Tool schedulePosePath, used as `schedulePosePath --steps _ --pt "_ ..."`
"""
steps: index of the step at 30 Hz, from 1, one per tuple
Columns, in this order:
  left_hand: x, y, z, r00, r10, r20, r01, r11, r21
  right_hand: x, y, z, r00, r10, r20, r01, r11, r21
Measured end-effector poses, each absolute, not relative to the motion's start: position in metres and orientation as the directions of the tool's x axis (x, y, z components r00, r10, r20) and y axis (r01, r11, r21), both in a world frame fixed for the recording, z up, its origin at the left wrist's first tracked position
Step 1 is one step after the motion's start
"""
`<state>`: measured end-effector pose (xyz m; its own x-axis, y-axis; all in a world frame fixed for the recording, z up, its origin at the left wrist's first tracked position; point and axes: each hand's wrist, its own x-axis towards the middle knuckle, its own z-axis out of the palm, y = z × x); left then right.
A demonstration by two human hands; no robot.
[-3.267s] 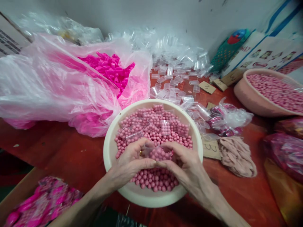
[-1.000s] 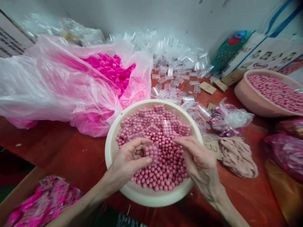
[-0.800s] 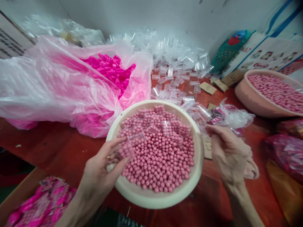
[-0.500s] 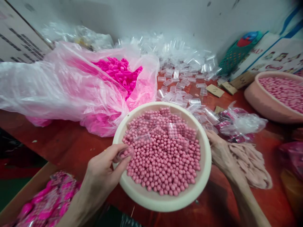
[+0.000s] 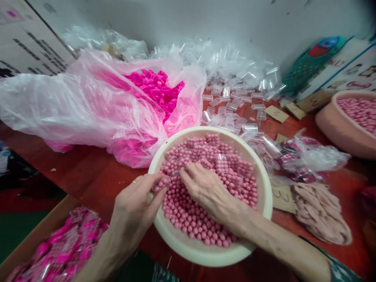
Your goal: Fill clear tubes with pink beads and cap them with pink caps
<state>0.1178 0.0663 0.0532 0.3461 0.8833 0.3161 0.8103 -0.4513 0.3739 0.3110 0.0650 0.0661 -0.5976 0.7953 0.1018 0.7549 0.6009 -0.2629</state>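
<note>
A cream bowl [image 5: 266,196] full of round pink beads [image 5: 188,223] stands at the table's front edge. Several clear plastic tubes, one of them a bead-filled tube [image 5: 222,163], lie on the beads. At the bowl's left rim, my left hand [image 5: 136,207] pinches a short clear tube [image 5: 161,183] with pink beads inside. My right hand [image 5: 207,188] reaches over the bowl from the right, its fingers bent together and their tips down among the beads. Whatever those fingertips grip is hidden.
Behind the bowl, a plastic bag [image 5: 96,105] holds bright pink plastic parts [image 5: 160,90]. Loose clear tubes [image 5: 226,105] pile toward the wall. A second bowl [image 5: 331,117] of beads, cardboard pieces [image 5: 276,113] and a beige cloth [image 5: 321,211] are rightward. A box [image 5: 38,227] of filled pieces sits lower left.
My right hand has moved left from beyond the bowl's right rim into the beads. A numbered cardboard piece beside the cloth is now uncovered. My left hand keeps its tube at the left rim.
</note>
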Motion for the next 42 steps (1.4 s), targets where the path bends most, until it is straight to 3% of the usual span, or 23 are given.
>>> schedulePosePath --steps 4,8,13,17,19,23,27,29,32,34,36,39,42 --pt "0.127 0.074 0.053 0.452 0.833 0.319 0.806 -0.535 0.253 0.322 0.051 0.053 -0.607 0.782 0.144 0.746 0.623 -0.237" --pt "0.129 0.080 0.051 0.445 0.853 0.273 0.791 -0.517 0.327 0.338 0.028 0.038 -0.618 0.758 0.206 0.726 0.652 -0.219" --pt "0.129 0.086 0.048 0.354 0.926 0.132 0.808 -0.374 0.455 0.325 0.003 0.041 -0.550 0.818 0.169 0.835 0.542 0.093" --pt "0.136 0.091 0.047 0.353 0.935 0.037 0.860 -0.340 0.380 0.300 0.008 0.051 -0.582 0.809 0.085 0.805 0.560 0.196" --pt "0.140 0.091 0.048 0.345 0.939 -0.005 0.895 -0.327 0.303 0.291 0.017 0.058 -0.575 0.818 0.018 0.813 0.569 0.121" --pt "0.144 0.090 0.051 0.354 0.930 -0.098 0.929 -0.337 0.155 0.291 0.031 0.065 -0.533 0.845 -0.044 0.837 0.520 -0.170" --pt "0.143 0.088 0.051 0.378 0.923 -0.070 0.919 -0.365 0.148 0.305 0.033 0.043 -0.622 0.776 0.102 0.686 0.603 -0.406" --pt "0.139 0.087 0.051 0.397 0.917 0.049 0.892 -0.398 0.215 0.307 0.036 0.025 -0.562 0.810 0.164 0.630 0.548 -0.550" --pt "0.131 0.085 0.054 0.369 0.871 0.323 0.815 -0.470 0.338 0.305 0.046 0.012 -0.432 0.897 0.094 0.607 0.366 -0.705" --pt "0.124 0.082 0.058 0.323 0.853 0.410 0.765 -0.490 0.418 0.305 0.052 0.016 -0.371 0.927 0.049 0.583 0.273 -0.765" --pt "0.118 0.078 0.061 0.320 0.870 0.377 0.704 -0.484 0.520 0.307 0.057 0.027 -0.323 0.946 0.002 0.537 0.185 -0.823" --pt "0.115 0.072 0.060 0.381 0.899 0.217 0.581 -0.415 0.700 0.312 0.057 0.041 -0.302 0.950 -0.074 0.410 0.060 -0.910" --pt "0.121 0.066 0.051 0.439 0.895 0.072 0.503 -0.312 0.806 0.313 0.051 0.043 -0.329 0.937 -0.121 0.236 -0.043 -0.971"
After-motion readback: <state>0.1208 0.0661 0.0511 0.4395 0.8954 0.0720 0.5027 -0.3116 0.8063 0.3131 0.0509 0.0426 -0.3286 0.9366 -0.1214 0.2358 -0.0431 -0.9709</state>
